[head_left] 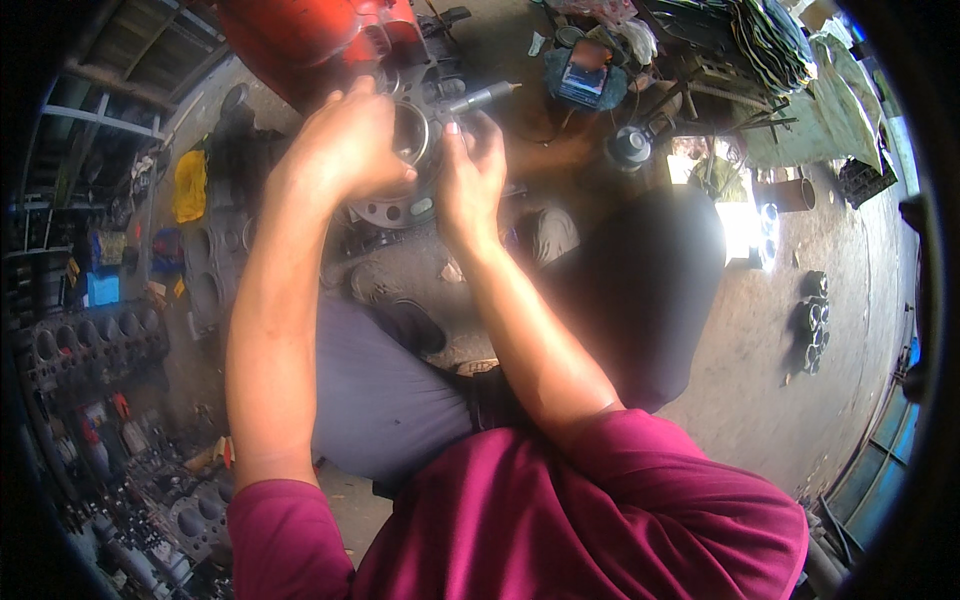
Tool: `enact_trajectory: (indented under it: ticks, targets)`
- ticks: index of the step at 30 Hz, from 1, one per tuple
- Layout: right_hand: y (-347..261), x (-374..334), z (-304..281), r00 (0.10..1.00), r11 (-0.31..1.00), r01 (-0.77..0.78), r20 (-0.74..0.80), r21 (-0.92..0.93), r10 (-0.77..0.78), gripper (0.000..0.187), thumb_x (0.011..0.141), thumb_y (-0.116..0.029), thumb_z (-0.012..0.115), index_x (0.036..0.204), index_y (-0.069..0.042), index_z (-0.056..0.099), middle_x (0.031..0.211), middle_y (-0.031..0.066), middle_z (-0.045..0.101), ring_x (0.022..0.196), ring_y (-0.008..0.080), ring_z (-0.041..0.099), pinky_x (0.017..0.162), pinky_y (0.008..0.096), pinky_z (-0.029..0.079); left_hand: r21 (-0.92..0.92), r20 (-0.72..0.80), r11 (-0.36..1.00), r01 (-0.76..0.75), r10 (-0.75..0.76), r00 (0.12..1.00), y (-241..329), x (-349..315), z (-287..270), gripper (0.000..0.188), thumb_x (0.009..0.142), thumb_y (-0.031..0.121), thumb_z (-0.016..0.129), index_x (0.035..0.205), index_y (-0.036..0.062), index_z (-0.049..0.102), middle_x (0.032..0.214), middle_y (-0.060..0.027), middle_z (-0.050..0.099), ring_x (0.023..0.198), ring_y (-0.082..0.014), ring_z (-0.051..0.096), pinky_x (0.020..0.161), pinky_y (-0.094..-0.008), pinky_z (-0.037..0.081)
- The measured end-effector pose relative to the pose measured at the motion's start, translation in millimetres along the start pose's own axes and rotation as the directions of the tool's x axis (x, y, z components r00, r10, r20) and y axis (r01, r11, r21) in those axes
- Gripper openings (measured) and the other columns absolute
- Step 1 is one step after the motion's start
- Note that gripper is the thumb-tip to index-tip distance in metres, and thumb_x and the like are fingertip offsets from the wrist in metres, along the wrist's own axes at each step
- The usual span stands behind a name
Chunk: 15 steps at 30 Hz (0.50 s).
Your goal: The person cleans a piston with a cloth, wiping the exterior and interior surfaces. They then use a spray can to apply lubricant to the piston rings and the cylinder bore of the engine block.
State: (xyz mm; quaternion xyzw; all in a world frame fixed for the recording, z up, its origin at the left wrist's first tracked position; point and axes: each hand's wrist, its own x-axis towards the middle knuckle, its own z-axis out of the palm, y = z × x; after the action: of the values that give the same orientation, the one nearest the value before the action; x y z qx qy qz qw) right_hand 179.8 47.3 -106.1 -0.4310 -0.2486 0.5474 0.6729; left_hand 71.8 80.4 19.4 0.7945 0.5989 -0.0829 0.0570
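My left hand (350,145) is curled around the left side of a round metal sleeve (427,136) with a bright rim, its thumb at the sleeve's lower edge. Just to the right, my right hand (472,175) has its thumb up and fingers bent; whatever they may hold is hidden. A silver cylindrical tool (485,97) with a narrow tip lies beyond my right fingertips. Below the sleeve is a greasy metal part (390,212) with round holes in its flat face. My left hand hides part of the sleeve.
A red rounded metal body (310,45) stands beyond my left hand. A phone (586,80) rests among clutter at the far right, near a round grey part (630,147). Engine blocks (90,345) line the left side. Several small cylindrical parts (815,320) stand on the right floor.
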Motion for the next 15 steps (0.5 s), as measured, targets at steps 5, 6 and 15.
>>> enact_trajectory:
  ticks: [5,6,15]
  targets:
    - [4.2,-2.2,-2.4,1.0,1.0,0.008,0.005,0.008,-0.008,0.05,0.105,-0.018,0.06,0.146,0.004,0.04,0.095,0.0075,0.062,0.079,0.011,0.056,0.069,0.0262,0.048,-0.021,0.02,1.0,0.01,-0.01,1.0,0.9,0.5,-2.0,0.077,0.065,0.031,0.095,0.126,-0.0059,0.064,0.125,-0.0232,0.06,0.122,-0.0425,0.059,0.105,-0.0479,0.049]
    - [5.2,-3.0,-3.2,1.0,1.0,0.008,0.006,-0.001,-0.008,0.05,0.105,-0.018,0.059,0.146,0.004,0.039,0.094,0.007,0.062,0.079,0.011,0.056,0.069,0.026,0.048,-0.022,0.016,1.0,0.006,-0.006,1.0,0.9,0.4,-1.9,0.077,0.065,0.031,0.095,0.126,-0.0059,0.064,0.125,-0.0233,0.06,0.122,-0.0426,0.059,0.105,-0.0478,0.049]
    - [11.7,-7.1,-4.0,1.0,0.995,0.023,0.009,0.101,-0.024,0.049,0.106,-0.016,0.058,0.147,0.0,0.037,0.085,0.0027,0.058,0.075,0.0095,0.053,0.065,0.0247,0.045,0.001,0.021,1.0,0.001,-0.001,1.0,-0.8,1.7,-1.7,0.077,0.066,0.033,0.095,0.126,-0.0062,0.065,0.126,-0.0237,0.06,0.122,-0.0421,0.059,0.105,-0.0475,0.049]
